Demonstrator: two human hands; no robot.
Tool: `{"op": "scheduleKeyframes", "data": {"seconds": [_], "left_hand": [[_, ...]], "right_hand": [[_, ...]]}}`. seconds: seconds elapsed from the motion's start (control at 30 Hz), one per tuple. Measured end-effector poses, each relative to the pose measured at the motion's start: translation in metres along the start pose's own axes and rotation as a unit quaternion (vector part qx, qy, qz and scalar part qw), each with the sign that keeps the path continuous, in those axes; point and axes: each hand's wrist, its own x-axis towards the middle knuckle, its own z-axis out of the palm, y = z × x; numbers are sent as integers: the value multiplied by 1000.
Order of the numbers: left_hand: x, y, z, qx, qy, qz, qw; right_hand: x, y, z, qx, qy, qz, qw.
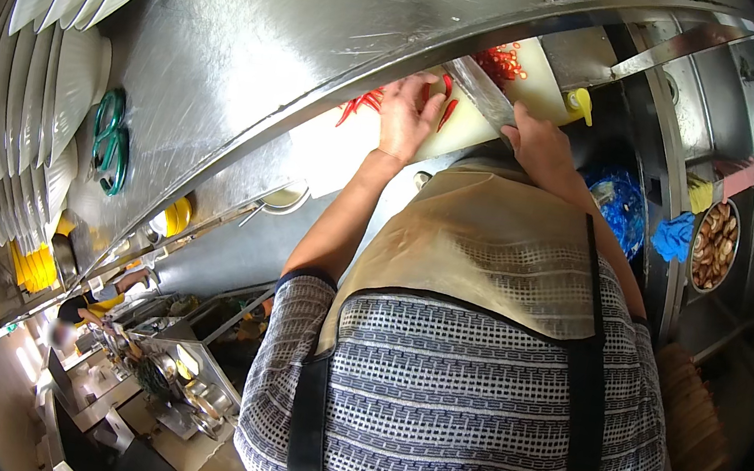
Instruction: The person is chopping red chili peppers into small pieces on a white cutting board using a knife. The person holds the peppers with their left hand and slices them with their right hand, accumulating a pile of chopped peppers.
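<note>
My right hand (544, 147) grips a broad-bladed kitchen knife (480, 92), its blade lying across the pale cutting board (465, 136). Beyond the blade sits a heap of sliced red chillies (503, 65). My left hand (407, 118) rests on the board with its fingers bent among whole red chillies (447, 115). One chilli is partly covered by these fingers; whether they pinch it cannot be made out. More whole chillies (364, 101) lie to the left of that hand, partly hidden by the shelf edge.
A steel shelf (229, 59) overhangs the board and bears stacked white dishes (38, 98) and green-handled scissors (110, 143). At right are a yellow pump top (580, 105), a blue-lined bin (616, 206) and a bowl of mushrooms (715, 246). Another person (81, 311) stands far left.
</note>
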Motion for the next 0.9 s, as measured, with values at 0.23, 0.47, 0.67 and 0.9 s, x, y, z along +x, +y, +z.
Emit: {"op": "scheduleKeyframes", "data": {"seconds": [0.23,0.47,0.67,0.9], "left_hand": [[-1,-3,-3,117,-60,46,990],[-4,-2,13,81,-16,76,994],[-12,-11,19,40,40,74,996],[-13,-12,24,46,41,97,993]], "right_hand": [[0,0,2,-1,8,0,1000],[-3,-5,0,-35,1,-25,999],[-11,-12,-9,-76,2,-53,996],[-9,-16,-11,-107,-45,-25,993]]}}
